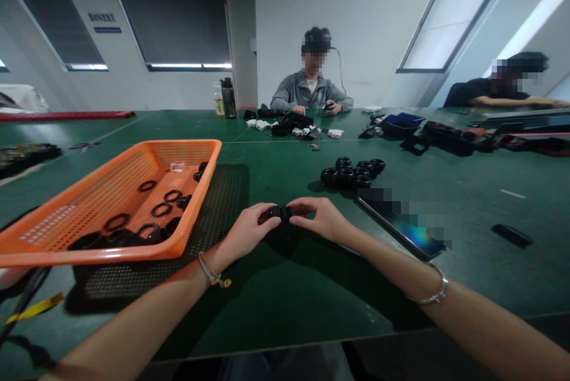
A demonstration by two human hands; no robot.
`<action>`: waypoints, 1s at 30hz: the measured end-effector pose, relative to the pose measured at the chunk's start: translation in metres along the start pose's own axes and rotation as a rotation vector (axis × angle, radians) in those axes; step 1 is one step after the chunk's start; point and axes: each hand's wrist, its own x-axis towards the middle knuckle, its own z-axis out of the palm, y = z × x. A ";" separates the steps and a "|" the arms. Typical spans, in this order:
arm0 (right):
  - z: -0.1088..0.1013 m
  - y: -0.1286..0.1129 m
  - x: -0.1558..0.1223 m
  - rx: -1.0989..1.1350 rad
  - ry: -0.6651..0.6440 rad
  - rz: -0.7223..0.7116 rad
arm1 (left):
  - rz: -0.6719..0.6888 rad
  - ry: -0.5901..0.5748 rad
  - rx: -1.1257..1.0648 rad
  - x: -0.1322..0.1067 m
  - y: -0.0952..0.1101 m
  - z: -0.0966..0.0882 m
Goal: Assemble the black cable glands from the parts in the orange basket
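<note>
Just above the green table, a small black round part (279, 212) is pinched between both hands. My left hand (249, 228) closes thumb and fingers on its left side. My right hand (321, 216) has its fingertips curled against the right side. Whether this is one piece or two pressed together is too dark to make out. Beyond my right hand sits a cluster of black ring-shaped parts (346, 177). To the left, an orange basket (178, 257) holds black rings (161, 209) and thicker black parts (120, 237).
A phone (401, 226) lies right of my right forearm, and a flat black piece (512, 235) farther right. Across the table a person (312, 89) handles dark items; another person (499, 87) leans in at right. Two bottles (228, 99) stand at the back.
</note>
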 end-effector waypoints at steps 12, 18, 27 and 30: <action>0.002 0.003 0.002 0.073 -0.046 0.063 | -0.006 -0.011 0.047 0.000 0.005 0.000; 0.005 0.006 0.002 0.200 -0.017 0.096 | -0.029 0.004 -0.023 0.001 0.003 0.001; -0.001 0.005 0.001 0.080 0.029 -0.046 | -0.038 -0.002 -0.142 0.003 -0.004 0.003; -0.001 0.005 0.001 0.029 0.039 -0.086 | -0.032 -0.010 -0.138 0.003 -0.003 0.002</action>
